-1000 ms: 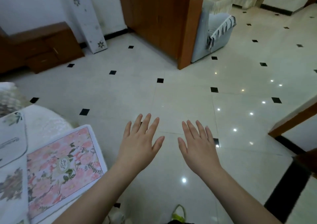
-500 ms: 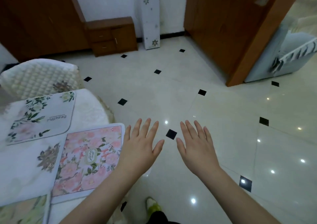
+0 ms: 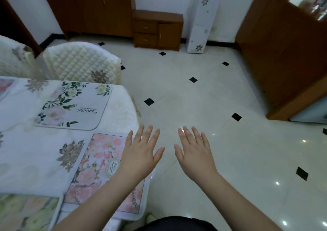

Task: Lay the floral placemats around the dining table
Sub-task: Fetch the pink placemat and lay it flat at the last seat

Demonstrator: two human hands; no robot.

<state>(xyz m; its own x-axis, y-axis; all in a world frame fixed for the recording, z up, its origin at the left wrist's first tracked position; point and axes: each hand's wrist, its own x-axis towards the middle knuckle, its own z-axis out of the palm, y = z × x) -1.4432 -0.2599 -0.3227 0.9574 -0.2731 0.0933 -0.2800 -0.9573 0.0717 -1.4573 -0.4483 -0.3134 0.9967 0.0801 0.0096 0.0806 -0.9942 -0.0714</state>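
I read both hands as flat, spread and empty, left hand (image 3: 139,153) over the pink placemat (image 3: 99,167), right hand (image 3: 194,153) beside; placemats look laid, little remaining.

Pink blossom placemat (image 3: 99,169); white placemat (image 3: 74,105) w/ green leaves, pale flowers; yellow-green floral placemat (image 3: 23,211). Tablecloth (image 3: 31,153) white, brown flowers. Floor (image 3: 203,96) cream w/ black diamonds. Cabinet (image 3: 157,30) brown wood.
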